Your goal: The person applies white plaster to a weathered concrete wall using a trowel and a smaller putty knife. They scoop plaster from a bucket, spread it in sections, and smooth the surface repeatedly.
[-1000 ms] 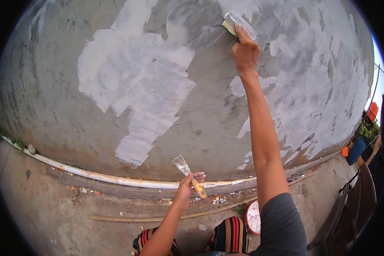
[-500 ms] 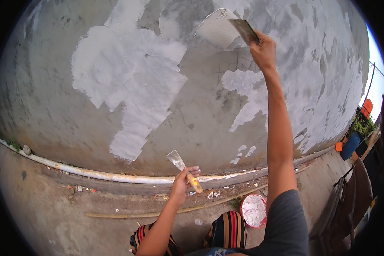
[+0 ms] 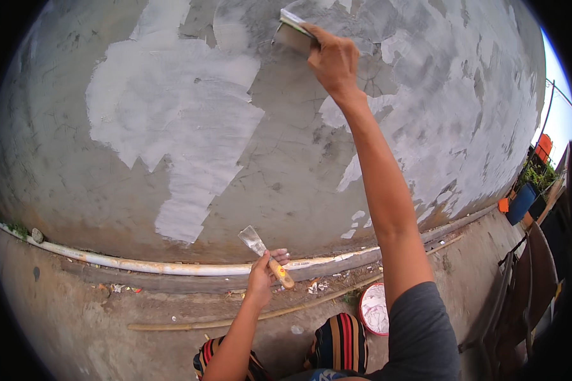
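Observation:
My right hand [image 3: 335, 63] is raised to the upper part of a grey plastered wall [image 3: 286, 159]. It grips a flat rectangular putty blade [image 3: 295, 38], tilted against the wall, with white putty along its far edge. Irregular white putty patches [image 3: 171, 101] cover the wall to the left and right of it. Low in front of the wall, my left hand [image 3: 260, 279] holds a putty knife [image 3: 279, 272] by its yellow wooden handle. The knife's putty-smeared metal blade points up and left, apart from the wall.
A red-rimmed bucket [image 3: 362, 312] of white putty stands beside my right knee, partly behind my arm. A white pipe [image 3: 171, 268] runs along the wall's foot, with a long pole [image 3: 229, 324] on the ground nearer me. Dark sheets [image 3: 527, 286] and a blue container [image 3: 521, 203] stand at right.
My right hand has swept the putty blade left across the wall, and the thick putty smear there is now spread thin or hidden. My left hand has shifted slightly left in the picture.

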The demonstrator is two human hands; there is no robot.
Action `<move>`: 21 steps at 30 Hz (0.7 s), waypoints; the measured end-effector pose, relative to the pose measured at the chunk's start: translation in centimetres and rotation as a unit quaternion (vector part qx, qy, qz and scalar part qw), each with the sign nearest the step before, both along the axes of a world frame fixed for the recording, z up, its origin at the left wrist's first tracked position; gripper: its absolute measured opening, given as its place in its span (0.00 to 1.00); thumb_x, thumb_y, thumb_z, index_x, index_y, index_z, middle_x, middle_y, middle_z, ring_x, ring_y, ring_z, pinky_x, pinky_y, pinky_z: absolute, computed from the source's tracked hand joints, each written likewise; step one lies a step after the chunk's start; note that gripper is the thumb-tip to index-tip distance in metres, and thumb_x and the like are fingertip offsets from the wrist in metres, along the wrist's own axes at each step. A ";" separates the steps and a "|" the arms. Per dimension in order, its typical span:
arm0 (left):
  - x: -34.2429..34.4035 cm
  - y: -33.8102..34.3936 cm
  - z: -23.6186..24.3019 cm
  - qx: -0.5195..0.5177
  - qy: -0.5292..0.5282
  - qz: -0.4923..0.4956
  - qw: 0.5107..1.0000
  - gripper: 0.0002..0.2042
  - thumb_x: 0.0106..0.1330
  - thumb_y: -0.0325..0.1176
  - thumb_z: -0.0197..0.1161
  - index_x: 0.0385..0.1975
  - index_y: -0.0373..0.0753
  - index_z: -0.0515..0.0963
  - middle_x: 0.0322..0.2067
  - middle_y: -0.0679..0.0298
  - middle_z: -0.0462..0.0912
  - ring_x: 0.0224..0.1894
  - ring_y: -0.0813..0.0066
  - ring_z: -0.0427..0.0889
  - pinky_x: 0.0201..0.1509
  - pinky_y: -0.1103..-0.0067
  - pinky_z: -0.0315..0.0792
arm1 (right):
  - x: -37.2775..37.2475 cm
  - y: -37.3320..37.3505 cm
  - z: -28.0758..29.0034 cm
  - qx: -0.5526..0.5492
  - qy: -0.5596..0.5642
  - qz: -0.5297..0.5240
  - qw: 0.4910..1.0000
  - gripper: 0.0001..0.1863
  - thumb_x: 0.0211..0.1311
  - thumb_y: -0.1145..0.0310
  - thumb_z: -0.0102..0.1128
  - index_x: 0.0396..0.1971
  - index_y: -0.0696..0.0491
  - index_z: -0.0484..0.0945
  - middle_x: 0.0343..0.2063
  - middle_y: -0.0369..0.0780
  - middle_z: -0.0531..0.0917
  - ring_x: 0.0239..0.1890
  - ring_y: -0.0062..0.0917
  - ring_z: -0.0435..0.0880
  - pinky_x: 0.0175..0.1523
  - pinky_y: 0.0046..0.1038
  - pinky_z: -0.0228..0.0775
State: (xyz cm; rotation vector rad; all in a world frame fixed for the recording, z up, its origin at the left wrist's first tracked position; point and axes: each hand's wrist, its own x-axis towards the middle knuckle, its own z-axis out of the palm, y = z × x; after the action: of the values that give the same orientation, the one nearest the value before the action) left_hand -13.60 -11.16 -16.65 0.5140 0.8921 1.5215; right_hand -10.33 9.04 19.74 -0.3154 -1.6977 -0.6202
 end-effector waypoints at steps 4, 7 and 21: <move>0.6 0.1 0.5 0.010 0.013 -0.001 1.000 0.23 0.75 0.48 0.40 0.51 0.35 0.74 0.48 0.58 0.79 0.52 0.71 0.76 0.54 0.72 0.72 | 0.3 0.5 -5.8 0.064 -0.143 0.057 0.986 0.24 0.48 0.84 0.56 0.47 0.48 0.80 0.39 0.44 0.84 0.37 0.39 0.84 0.41 0.34 0.77; 1.4 0.3 0.4 0.013 0.028 -0.019 0.999 0.23 0.75 0.48 0.40 0.51 0.35 0.73 0.48 0.58 0.79 0.52 0.71 0.76 0.55 0.72 0.72 | 3.6 0.2 -8.8 0.019 -0.244 0.036 0.969 0.22 0.48 0.84 0.55 0.45 0.51 0.80 0.40 0.43 0.84 0.38 0.39 0.83 0.41 0.34 0.77; 1.3 0.6 0.3 -0.024 0.040 -0.028 0.999 0.22 0.75 0.47 0.40 0.50 0.38 0.75 0.47 0.62 0.81 0.50 0.75 0.78 0.53 0.77 0.71 | 6.6 6.3 7.3 0.114 0.127 -0.031 0.985 0.18 0.52 0.78 0.54 0.43 0.50 0.83 0.26 0.49 0.82 0.26 0.39 0.82 0.39 0.33 0.73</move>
State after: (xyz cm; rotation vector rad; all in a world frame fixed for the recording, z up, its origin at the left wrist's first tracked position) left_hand -12.32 -10.59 -16.40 0.5628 0.9656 1.4334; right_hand -3.72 15.37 27.02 -0.2722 -1.3627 -0.7791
